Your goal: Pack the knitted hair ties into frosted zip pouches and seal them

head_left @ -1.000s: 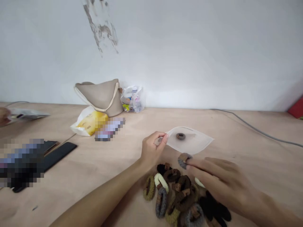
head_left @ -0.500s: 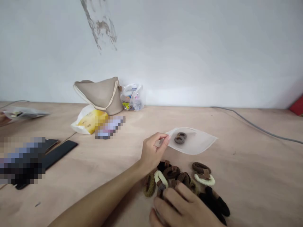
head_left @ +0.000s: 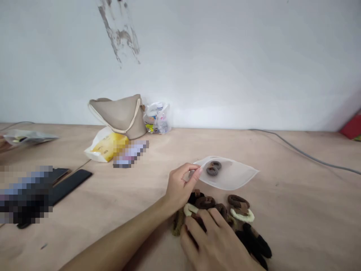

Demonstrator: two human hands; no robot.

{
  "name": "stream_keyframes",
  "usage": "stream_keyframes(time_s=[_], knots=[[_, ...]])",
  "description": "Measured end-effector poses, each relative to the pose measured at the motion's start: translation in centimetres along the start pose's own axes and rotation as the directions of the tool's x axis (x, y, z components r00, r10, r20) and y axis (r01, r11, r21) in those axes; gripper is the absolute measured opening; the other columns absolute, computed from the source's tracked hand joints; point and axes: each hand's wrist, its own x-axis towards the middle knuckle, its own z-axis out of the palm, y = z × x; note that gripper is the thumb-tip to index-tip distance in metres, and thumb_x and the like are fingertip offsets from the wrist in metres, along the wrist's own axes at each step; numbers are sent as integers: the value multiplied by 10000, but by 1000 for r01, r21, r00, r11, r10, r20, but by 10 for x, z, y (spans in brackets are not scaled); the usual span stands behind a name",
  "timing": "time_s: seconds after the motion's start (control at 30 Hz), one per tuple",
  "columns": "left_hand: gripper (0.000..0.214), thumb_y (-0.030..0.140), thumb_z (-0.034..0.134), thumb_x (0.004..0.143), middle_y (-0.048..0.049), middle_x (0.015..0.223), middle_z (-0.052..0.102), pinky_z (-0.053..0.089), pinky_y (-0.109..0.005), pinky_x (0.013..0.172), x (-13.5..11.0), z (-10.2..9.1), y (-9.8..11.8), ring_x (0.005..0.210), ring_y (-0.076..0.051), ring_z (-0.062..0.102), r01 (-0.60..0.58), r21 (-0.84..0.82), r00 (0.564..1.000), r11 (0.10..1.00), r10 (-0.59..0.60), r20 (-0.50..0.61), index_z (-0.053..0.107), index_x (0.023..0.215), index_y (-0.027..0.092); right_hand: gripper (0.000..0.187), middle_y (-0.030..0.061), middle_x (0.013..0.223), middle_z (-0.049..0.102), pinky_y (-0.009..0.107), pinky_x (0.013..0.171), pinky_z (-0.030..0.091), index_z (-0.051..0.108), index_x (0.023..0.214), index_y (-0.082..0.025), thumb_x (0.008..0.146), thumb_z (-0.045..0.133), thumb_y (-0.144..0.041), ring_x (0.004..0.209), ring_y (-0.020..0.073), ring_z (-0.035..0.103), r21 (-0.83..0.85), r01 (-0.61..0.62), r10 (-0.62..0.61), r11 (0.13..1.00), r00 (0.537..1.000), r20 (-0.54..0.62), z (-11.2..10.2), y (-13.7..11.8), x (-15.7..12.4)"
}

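My left hand [head_left: 182, 184] is closed in a pinch on the near left edge of a translucent white pouch [head_left: 235, 176], whose mouth gapes. Inside the pouch lies a grey-brown hair tie [head_left: 213, 169], looped double. Bent down over a pile of fabric hair ties, my right hand [head_left: 214, 241] has its fingertips hidden among them, so whatever it grips is out of sight. Around it show a dark brown hair tie [head_left: 205, 202], a cream one [head_left: 190, 209] and an olive one [head_left: 177, 223]. To the right are a brown tie [head_left: 238, 201], another cream one [head_left: 243, 215] and black ones [head_left: 257, 241].
Against the wall sit a beige bag [head_left: 118, 113] and a clear plastic bag [head_left: 158, 118]. A yellow-and-white packet [head_left: 108, 145] and a blurred-out phone-like object [head_left: 131, 153] lie before them. Black flat objects [head_left: 72, 184] are at left. A grey cable [head_left: 299, 150] crosses the right.
My right hand has shifted slightly up and forward, now covering the grey hair tie seen under its fingers before. The pouch mouth tilts a little differently; my left hand keeps its pinch.
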Motion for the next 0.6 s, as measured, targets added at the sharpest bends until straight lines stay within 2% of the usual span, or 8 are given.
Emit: stream_keyframes(time_s=[0.2,0.37,0.6], knots=[[140,244,567,830,-10,762,716,513,-216,692,1,0,0,712,-145,660,2,-6,1000,1000,-2,-10,672,779,165,135,28,626,615,311,487,361,568,692,-166,643,498,-61,541,192,538,39,56,-57,998,998,29,-3,3,1],[128,232,571,828,-12,776,719,508,-200,680,0,0,0,717,-139,662,-14,-24,1000,1000,14,-1,670,785,162,108,43,712,651,325,514,409,593,753,-164,664,557,-114,635,221,580,51,-22,15,998,992,123,-2,5,-1],[132,226,564,829,-5,766,716,504,-197,678,1,-2,3,708,-133,657,-4,-21,1000,1000,4,0,663,767,165,137,27,624,587,311,516,407,592,725,-154,739,485,-70,577,191,545,82,31,-38,996,996,82,-2,8,1]])
